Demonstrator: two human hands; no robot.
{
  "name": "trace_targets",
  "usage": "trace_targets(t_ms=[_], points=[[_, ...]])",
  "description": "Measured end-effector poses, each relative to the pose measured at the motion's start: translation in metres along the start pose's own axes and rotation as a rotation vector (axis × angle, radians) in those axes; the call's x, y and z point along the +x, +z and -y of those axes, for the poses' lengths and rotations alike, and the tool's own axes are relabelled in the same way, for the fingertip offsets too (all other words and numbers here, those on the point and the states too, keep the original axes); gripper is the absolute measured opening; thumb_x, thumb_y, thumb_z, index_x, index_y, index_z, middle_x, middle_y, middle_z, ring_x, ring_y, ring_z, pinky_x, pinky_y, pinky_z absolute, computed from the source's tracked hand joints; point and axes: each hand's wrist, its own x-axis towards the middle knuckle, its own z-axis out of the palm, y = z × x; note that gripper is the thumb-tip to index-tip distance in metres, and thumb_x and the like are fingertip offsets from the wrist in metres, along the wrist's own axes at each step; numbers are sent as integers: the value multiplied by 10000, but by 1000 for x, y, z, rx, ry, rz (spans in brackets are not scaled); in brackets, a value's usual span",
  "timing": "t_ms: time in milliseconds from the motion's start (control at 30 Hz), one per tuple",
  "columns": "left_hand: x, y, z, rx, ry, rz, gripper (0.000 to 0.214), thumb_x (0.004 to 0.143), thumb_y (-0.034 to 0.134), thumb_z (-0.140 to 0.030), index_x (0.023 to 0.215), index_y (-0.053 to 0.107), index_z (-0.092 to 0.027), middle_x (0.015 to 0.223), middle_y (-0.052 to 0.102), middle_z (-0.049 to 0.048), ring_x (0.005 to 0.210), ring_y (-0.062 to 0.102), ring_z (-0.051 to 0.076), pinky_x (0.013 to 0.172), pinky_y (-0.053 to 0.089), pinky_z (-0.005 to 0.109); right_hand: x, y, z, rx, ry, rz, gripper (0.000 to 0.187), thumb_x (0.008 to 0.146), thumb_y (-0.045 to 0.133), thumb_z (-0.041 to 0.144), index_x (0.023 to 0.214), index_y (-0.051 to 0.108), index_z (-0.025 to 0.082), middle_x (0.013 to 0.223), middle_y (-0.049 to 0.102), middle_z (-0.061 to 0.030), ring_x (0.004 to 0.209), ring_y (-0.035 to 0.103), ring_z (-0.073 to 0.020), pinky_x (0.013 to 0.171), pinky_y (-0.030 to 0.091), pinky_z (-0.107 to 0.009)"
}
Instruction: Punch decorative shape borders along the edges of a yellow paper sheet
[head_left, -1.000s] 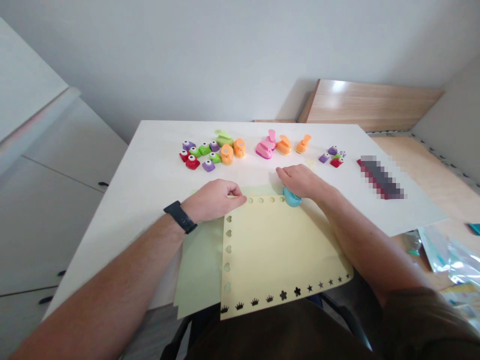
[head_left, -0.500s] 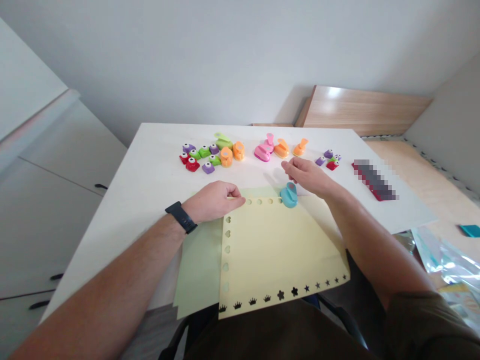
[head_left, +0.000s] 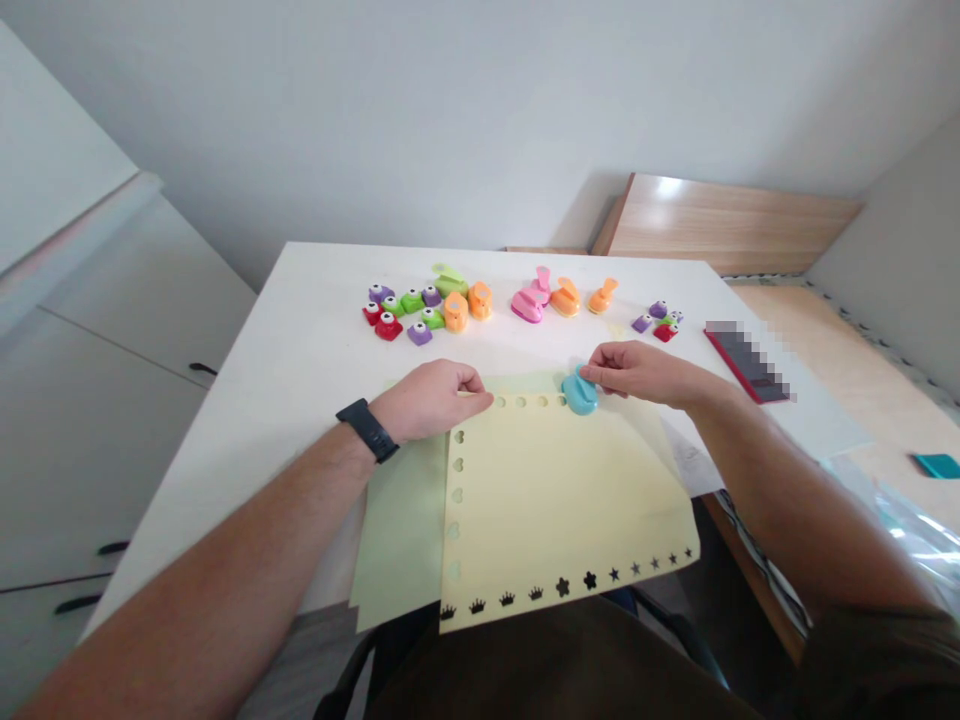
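Observation:
A pale yellow sheet of paper [head_left: 562, 490] has shapes punched along its edges: hearts at the left, crowns, flowers and stars along the near edge, round holes along the far edge. My left hand [head_left: 439, 400], with a dark watch on the wrist, pinches the sheet's far left corner. On the far edge sits a blue craft punch [head_left: 579, 393]. My right hand [head_left: 634, 372] has its thumb and fingers closed at the punch's right side and lever. Pale green sheets [head_left: 401, 530] lie underneath, showing at the left.
Small red, green and purple punches [head_left: 388, 325] cluster at the back left beside orange punches [head_left: 455, 312]. Pink punches [head_left: 529, 303] stand at the back middle. More small punches [head_left: 664, 331] and a red-edged, blurred flat object [head_left: 750, 360] lie right. A tiny yellow scrap [head_left: 616, 330] lies behind my right hand.
My right hand has come down and nearer to me, from above the blue craft punch onto its side. A small yellow scrap now shows on the table behind it. My left hand keeps its pinch.

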Motion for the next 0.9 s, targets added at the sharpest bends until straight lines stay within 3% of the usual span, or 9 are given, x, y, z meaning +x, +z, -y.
trace_targets(t_ms=[200,567,900], points=[[-1,-1,-1,1,-2,1,301,821,600,-499,814,717,-221,786,752,10,746,677,198,647,433,284,-1,2,-1,101,3,35,485,829,670,692,865,612,212,711,594,6,625,477,-124,574,378,-268],[0,0,1,0,12,-9,297,821,599,-501,804,716,-228,785,751,8,745,677,201,653,430,292,1,7,1,299,83,96,524,780,735,688,762,528,207,611,515,40,523,346,-80,483,240,-246],[0,0,2,4,2,-14,291,820,595,-492,792,711,-226,749,737,7,710,666,194,639,418,294,-3,9,6,348,62,111,486,841,708,634,741,507,203,566,470,59,490,310,-66,467,186,-247]])
